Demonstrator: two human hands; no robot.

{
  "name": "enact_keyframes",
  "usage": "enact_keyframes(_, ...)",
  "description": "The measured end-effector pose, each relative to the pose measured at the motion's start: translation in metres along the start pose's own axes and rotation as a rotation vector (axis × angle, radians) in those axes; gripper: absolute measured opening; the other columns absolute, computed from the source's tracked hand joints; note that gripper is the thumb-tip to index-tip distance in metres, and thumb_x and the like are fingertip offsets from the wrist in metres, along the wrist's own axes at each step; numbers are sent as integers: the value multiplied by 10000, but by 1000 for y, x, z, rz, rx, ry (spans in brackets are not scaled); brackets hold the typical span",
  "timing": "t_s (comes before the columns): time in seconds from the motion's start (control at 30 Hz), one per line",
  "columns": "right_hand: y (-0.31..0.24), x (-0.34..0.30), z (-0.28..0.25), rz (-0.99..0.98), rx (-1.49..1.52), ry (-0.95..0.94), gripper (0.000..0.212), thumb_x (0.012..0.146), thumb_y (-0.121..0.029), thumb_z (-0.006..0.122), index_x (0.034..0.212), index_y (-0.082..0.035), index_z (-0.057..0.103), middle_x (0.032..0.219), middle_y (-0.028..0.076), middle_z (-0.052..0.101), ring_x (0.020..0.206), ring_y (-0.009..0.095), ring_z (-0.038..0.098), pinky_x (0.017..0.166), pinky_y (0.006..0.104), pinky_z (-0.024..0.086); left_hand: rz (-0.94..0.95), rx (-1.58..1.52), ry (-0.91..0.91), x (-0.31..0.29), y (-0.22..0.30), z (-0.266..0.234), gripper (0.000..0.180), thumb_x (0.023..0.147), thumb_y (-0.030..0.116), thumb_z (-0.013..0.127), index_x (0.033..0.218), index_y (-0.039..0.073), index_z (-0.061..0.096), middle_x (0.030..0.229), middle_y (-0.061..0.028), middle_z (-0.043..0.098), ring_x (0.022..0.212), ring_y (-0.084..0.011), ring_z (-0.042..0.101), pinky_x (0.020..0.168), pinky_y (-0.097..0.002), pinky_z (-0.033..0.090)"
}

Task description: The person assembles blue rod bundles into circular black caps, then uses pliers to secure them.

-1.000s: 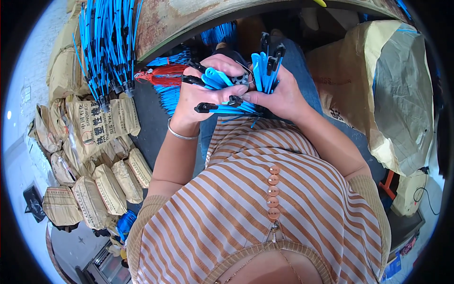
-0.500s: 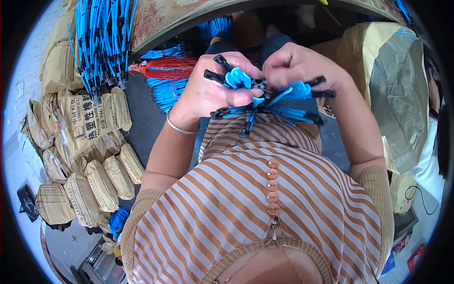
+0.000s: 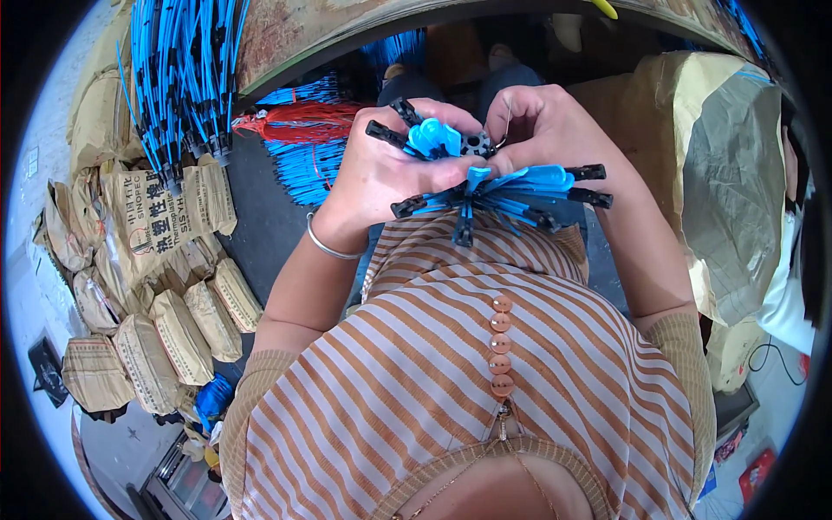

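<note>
My left hand (image 3: 371, 166), with a silver bangle at its wrist, is closed around a spread bundle of blue ribs (image 3: 529, 180) with black end pieces, which looks like part of an umbrella frame. A round black hub (image 3: 477, 144) with holes shows between the thumb and fingers. Just right of the hub, my right hand (image 3: 559, 130) pinches a thin wire (image 3: 508, 121) that curves up from its fingertips. Several ribs fan out below both hands, in front of my striped top. Where the wire's lower end goes is hidden by the fingers.
A worn table edge (image 3: 303, 39) curves across the top, with blue rods (image 3: 184, 78) hanging at its left. Below lie a red bundle (image 3: 303, 123) and more blue rods (image 3: 303, 169). Brown paper sacks (image 3: 178, 338) are stacked left; a large paper sack (image 3: 732, 182) stands right.
The right hand, blurred before, is now sharper, and the thin wire shows standing up from its fingers. The ribs have shifted slightly, and more of the hub is visible.
</note>
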State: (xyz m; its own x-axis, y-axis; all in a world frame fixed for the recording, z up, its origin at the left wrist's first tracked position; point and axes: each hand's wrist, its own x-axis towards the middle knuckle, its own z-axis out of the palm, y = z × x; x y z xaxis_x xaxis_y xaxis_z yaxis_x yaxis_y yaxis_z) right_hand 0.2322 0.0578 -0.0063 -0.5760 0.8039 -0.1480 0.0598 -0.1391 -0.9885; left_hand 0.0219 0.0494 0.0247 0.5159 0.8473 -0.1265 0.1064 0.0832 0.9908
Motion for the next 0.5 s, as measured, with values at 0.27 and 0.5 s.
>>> enact_keyframes(0.27,10,13,-8,55,43,-89,310,573,-105,802,760,-2,578,667,26,573,624,88,517,590,219,430,157,86,-82,7,-5,5,361,652,32,715,995,-46,630,902,-76,640,820,-119,581,761,-265,472)
enact_keyframes(0.5,10,10,-12,133,71,-109,489,443,-61,858,825,-28,554,667,-8,550,624,62,516,552,208,415,-33,-161,11,2,-8,8,378,654,-3,712,1017,-54,617,968,-114,639,855,-162,607,781,-274,481)
